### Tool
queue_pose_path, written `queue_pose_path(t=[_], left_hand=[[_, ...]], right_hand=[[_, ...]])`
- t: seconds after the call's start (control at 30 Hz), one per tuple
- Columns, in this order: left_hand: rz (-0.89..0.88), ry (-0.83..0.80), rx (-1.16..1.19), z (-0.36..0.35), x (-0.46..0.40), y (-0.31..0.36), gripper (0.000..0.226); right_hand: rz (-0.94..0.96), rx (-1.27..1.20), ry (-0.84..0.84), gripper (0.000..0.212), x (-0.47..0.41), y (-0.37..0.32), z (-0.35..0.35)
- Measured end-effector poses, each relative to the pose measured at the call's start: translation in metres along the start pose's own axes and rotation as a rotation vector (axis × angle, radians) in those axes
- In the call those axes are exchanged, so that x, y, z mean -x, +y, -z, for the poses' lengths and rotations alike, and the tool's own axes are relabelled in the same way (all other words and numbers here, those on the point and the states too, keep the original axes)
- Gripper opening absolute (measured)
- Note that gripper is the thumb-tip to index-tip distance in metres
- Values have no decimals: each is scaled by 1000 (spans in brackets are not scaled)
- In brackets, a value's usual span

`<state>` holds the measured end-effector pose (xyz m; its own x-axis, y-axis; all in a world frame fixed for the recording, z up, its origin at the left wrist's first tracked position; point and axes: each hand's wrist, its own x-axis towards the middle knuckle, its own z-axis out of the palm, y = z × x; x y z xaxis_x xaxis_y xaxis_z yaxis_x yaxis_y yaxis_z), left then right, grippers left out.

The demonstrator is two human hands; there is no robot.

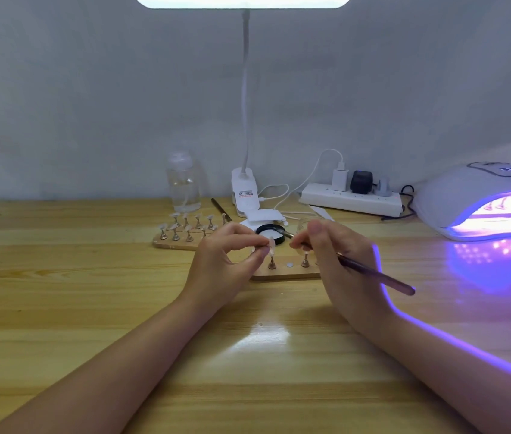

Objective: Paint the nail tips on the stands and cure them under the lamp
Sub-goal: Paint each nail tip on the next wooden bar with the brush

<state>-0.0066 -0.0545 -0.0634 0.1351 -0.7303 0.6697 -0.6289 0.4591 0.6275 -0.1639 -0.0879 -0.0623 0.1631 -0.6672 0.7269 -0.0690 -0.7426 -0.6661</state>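
My left hand (232, 255) pinches a pale nail tip (271, 245) on its small metal stand, just above the near wooden board (282, 274). My right hand (335, 249) grips a dark purple brush (376, 274), its tip pointing left toward that nail near an open black jar (271, 234) of white gel. Two stands (305, 261) remain on the near board. A second wooden board (172, 242) at the back left carries several stands with nail tips. The white curing lamp (479, 198) at the right glows purple, with stands visible inside.
A clip-on desk lamp (244, 189) stands behind the boards, beside a clear bottle (183, 183). A white power strip (351, 200) with plugs and cables lies along the wall. Another brush (221, 209) lies behind the far board. Purple light falls on the wooden table (247, 355).
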Motion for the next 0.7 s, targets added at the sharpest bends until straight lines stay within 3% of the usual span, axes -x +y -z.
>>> queue_pose_path(t=[0.2, 0.3, 0.43, 0.57, 0.7], left_hand=[[-4, 2, -9, -1, 0, -1, 26], [-1, -1, -4, -1, 0, -1, 24], [-1, 1, -16, 0, 0, -2, 23], [-8, 5, -23, -1, -1, -3, 23], [2, -5, -15, -1, -1, -2, 22]], right_hand=[[-70, -145, 9, 40, 1, 2, -1], [-22, -57, -17, 37, -2, 1, 0], [-131, -141, 24, 45, 1, 2, -3], [-12, -11, -2, 40, 1, 2, -3], [-85, -40, 5, 41, 2, 2, -2]])
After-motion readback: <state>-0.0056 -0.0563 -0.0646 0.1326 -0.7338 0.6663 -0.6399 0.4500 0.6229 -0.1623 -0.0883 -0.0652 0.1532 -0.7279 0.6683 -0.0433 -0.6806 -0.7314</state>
